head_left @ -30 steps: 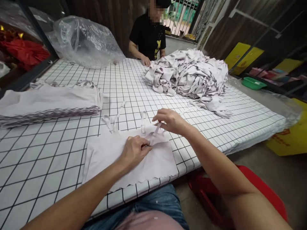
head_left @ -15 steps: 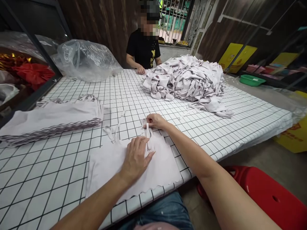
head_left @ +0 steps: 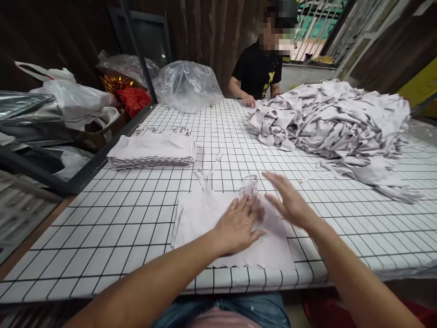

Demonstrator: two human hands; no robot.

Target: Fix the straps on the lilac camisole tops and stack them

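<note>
A pale pinkish-white garment with thin straps (head_left: 194,218) lies flat at the table's near edge; it looks like a camisole top. My left hand (head_left: 239,223) rests palm down on it with fingers spread, just below one strap (head_left: 249,183). To the right, my right hand (head_left: 287,200) is raised beside the garment's upper right corner, fingers apart and holding nothing. The other strap (head_left: 204,178) lies loose above the cloth's upper left. Some fingertips of the left hand are blurred by motion.
A neat stack of folded garments (head_left: 153,150) sits at the left. A large loose heap of the same cloth (head_left: 344,118) fills the right side, with a co-worker (head_left: 256,68) behind it. A clear plastic bag (head_left: 187,84) lies at the far edge; bags (head_left: 78,98) crowd the left.
My view has turned left. My right hand has let go of the strap and opened out to the right. The left hand stays on the garment, flatter and nearer that strap.
</note>
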